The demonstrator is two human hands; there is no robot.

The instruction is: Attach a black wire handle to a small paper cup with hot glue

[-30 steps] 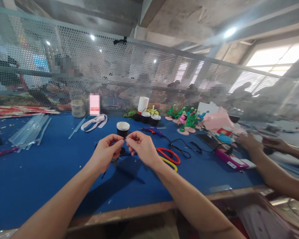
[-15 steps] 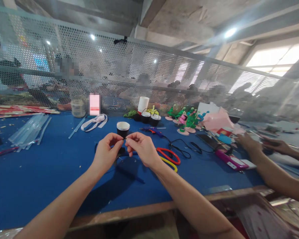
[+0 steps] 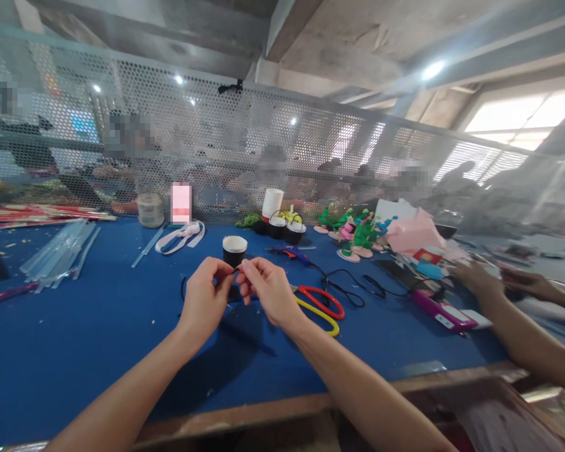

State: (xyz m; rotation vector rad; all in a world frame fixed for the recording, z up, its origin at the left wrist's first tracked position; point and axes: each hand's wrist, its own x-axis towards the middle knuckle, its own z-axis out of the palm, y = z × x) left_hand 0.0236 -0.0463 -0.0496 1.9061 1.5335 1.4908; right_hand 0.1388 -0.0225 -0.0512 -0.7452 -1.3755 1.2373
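My left hand (image 3: 206,292) and my right hand (image 3: 272,290) meet over the table, fingertips pinched together. Between them is a thin black strand (image 3: 236,270), mostly hidden by the fingers; its material is too small to tell. Just behind the fingertips stands an upright paper cup (image 3: 234,252), black outside and white inside, without a handle. Scissors (image 3: 327,302) with one red and one yellow handle loop lie beside my right hand, their blades partly hidden behind it.
Two small black buckets (image 3: 295,232) with thin handles stand near stacked white cups (image 3: 273,202). A glue gun (image 3: 289,253) with a black cord lies right of centre. Green figures (image 3: 363,233), clear glue sticks (image 3: 59,254) and a white ribbon (image 3: 181,237) lie around. A co-worker's arm (image 3: 522,320) reaches in at right.
The view has tilted slightly, so everything sits a little lower and further right. Both hands keep their pinch on the black strand, with the fingers shifting only slightly.
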